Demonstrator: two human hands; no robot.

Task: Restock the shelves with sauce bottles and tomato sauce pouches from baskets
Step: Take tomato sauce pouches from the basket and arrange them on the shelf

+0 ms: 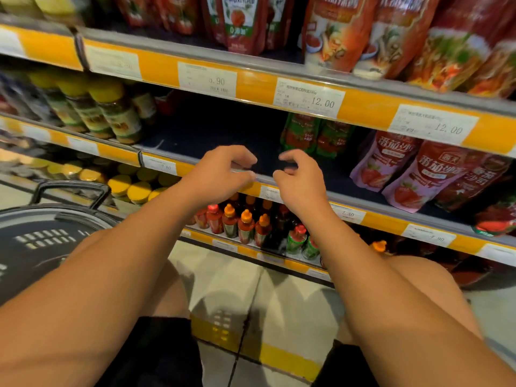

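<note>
My left hand (220,171) and my right hand (300,180) hover side by side at the front rail of the middle shelf (363,213), fingers loosely curled and holding nothing. Behind them the shelf has a dark bare gap. Green-and-red tomato sauce pouches (315,135) stand at the back right of that gap. Pink and red tomato sauce pouches (405,171) lean further right. Small sauce bottles (245,224) with orange and red caps fill the shelf below my hands. A dark basket (44,238) with a raised handle sits at my left.
Yellow-lidded jars (109,110) stand on the middle shelf at left, more jars (131,185) on the shelf below. Large red pouches (391,32) line the top shelf. Price tags run along the yellow rails. My knees and the tiled floor (268,297) are below.
</note>
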